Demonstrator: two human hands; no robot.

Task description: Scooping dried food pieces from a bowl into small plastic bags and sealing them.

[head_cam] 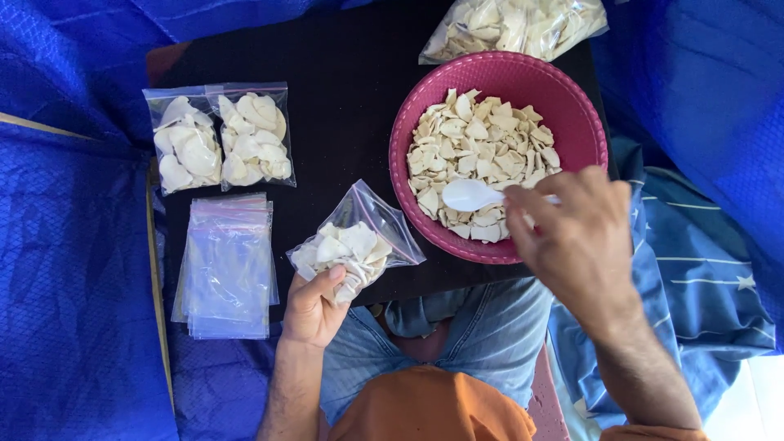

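Two filled clear zip bags [219,139] lie side by side above a flat stack of empty clear zip bags [226,268], a part-filled clear bag [357,242] sits beside the stack, and a large clear plastic bag [513,26] lies at the top edge.

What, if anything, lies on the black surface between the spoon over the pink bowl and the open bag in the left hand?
Nothing visible. The white spoon in the right hand sits over the pink bowl; the open bag in the left hand lies just beside its rim, with only bare black surface between.
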